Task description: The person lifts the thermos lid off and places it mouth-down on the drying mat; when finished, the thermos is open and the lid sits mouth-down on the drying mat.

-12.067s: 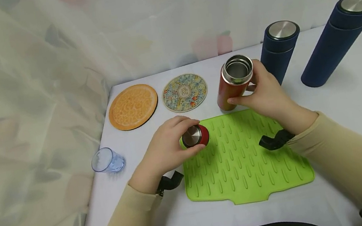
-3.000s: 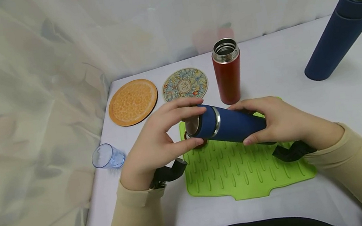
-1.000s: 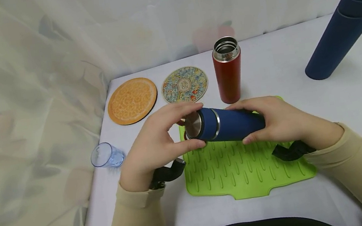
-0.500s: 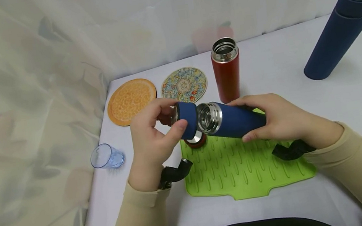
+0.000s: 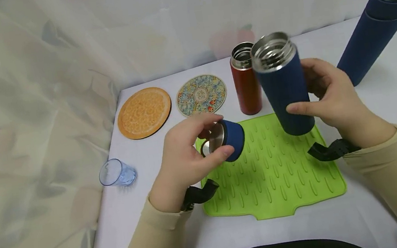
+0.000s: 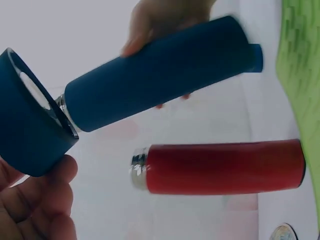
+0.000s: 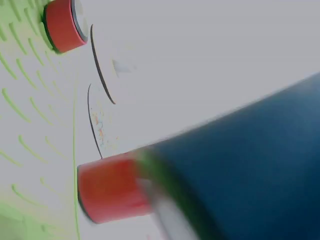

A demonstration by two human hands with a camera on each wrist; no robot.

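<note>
My left hand (image 5: 187, 153) pinches the blue screw lid (image 5: 234, 139), its steel top facing left, above the green mat's left part. My right hand (image 5: 336, 89) grips the body of a blue thermos flask (image 5: 287, 94), raised over the mat's back right with its steel mouth uncovered. Lid and flask are apart in the head view. Behind them an uncapped red thermos flask (image 5: 248, 91) stands upright, partly covered by the blue one. A red lid (image 7: 66, 26) sits on the mat in the right wrist view; my left hand mostly hides it in the head view.
The green ridged mat (image 5: 268, 186) lies on the white tablecloth. At the back left are an orange round coaster (image 5: 145, 112) and a patterned coaster (image 5: 200, 94). A blue glass (image 5: 117, 172) stands near the left edge. A taller capped blue flask (image 5: 379, 28) stands at right.
The red flask has been set down uncapped, its lid on the mat. The blue lid has come off its flask. My right hand has lifted that flask rightward and turned it more upright.
</note>
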